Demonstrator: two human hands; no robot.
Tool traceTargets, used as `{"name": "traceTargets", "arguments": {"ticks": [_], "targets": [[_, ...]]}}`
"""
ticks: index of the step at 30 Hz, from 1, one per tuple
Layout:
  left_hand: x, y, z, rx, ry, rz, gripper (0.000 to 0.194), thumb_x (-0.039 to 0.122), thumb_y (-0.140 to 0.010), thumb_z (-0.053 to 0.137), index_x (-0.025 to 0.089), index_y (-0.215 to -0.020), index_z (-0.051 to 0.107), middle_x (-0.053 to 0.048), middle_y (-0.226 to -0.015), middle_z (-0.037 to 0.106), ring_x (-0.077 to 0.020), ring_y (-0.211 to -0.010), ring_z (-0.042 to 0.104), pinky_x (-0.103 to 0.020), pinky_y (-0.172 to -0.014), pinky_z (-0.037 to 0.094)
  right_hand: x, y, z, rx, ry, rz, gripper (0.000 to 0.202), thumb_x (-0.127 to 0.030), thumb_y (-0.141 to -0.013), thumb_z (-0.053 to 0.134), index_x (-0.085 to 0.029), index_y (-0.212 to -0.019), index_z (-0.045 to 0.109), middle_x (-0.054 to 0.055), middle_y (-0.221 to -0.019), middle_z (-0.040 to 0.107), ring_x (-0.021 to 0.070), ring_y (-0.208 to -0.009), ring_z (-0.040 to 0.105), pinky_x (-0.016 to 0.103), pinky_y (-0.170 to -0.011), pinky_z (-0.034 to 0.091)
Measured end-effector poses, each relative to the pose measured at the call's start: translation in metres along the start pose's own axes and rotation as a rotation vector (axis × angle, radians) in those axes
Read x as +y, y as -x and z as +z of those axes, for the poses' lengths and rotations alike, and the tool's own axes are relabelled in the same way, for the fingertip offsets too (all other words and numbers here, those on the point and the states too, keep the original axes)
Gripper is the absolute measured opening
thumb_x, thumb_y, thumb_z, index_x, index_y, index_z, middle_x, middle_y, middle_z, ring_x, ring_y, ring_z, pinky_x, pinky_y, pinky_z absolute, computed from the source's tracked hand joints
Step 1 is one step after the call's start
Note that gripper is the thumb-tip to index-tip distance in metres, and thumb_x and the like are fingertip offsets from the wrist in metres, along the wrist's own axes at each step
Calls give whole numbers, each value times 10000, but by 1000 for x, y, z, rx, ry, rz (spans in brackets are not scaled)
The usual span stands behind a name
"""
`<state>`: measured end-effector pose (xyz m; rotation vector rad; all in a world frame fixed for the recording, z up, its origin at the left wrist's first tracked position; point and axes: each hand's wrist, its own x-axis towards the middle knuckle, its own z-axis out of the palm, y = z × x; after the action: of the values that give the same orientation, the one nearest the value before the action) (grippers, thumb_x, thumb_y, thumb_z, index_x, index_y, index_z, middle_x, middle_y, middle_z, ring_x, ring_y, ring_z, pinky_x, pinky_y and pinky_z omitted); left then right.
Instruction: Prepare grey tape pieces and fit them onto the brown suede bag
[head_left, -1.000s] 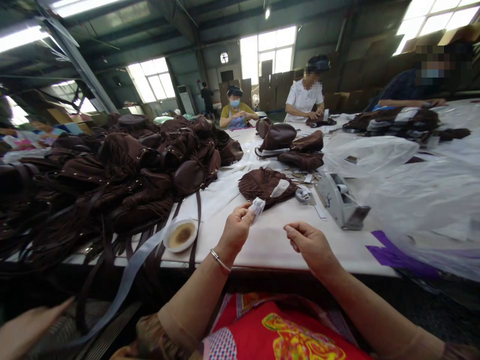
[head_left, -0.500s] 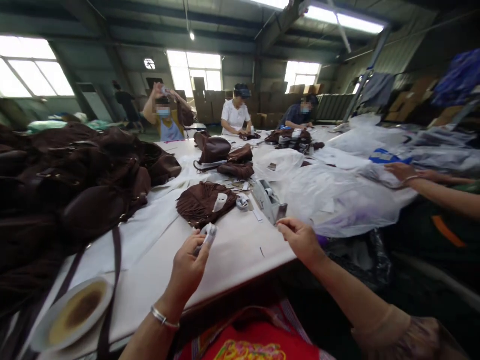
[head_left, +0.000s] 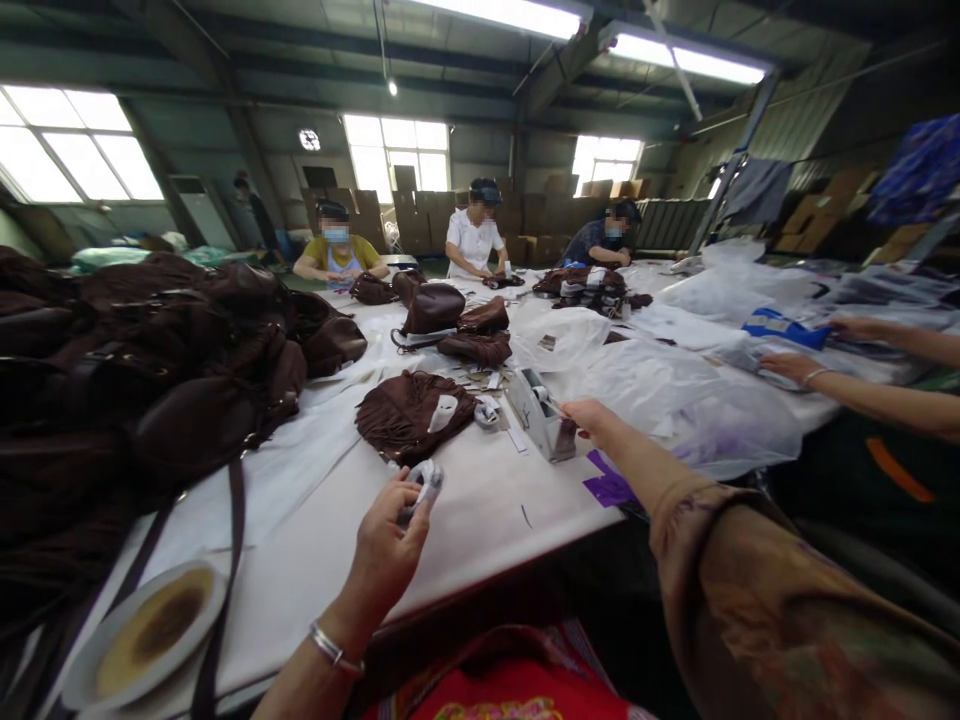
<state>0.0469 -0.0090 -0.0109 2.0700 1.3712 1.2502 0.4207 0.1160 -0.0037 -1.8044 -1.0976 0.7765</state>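
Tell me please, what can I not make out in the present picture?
All in the head view:
Small white bundle: its lower part is hidden by the fingers of the left hand.
Tape dispenser: its near end is partly covered by the right hand; any tape pinched there is too small to confirm.
Pile of brown bags: cut off by the left edge.

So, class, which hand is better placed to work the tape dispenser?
Probably the right hand: it is at the tape dispenser, while the left hand is farther off, holding a small pale bundle.
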Motion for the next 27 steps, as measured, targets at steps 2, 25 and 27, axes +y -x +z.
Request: {"name": "traceTargets", "arguments": {"ticks": [2,25,27], "targets": [[1,0,-1,3,-5,8,225,390,-919,565,205,-822,649,-76,-1016,698,-295,-1273,555,-468,-1066,475,-1,0,3,12,-3,94,182,-296,-654,676,-184,-560,567,-7,-497,546,141,-539,503,255,-517,393],[8,-5,9,22,60,2,168,315,-921,574,193,-824,637,-62,-931,689,-249,-1145,627,-478,-1105,452,55,82,-1,78,-71,164,131,-238,-679,672,-153,-600,612,23,-508,586,95,-413,478,201,-376,339],[9,-4,9,33,67,2,160,302,-922,567,194,-820,627,-60,-905,683,-241,-1129,632,-468,-1095,460,48,97,2,-28,-43,57,166,-300,-710,694,-143,-665,663,31,-551,615,103,-455,514,205,-421,397]]}}
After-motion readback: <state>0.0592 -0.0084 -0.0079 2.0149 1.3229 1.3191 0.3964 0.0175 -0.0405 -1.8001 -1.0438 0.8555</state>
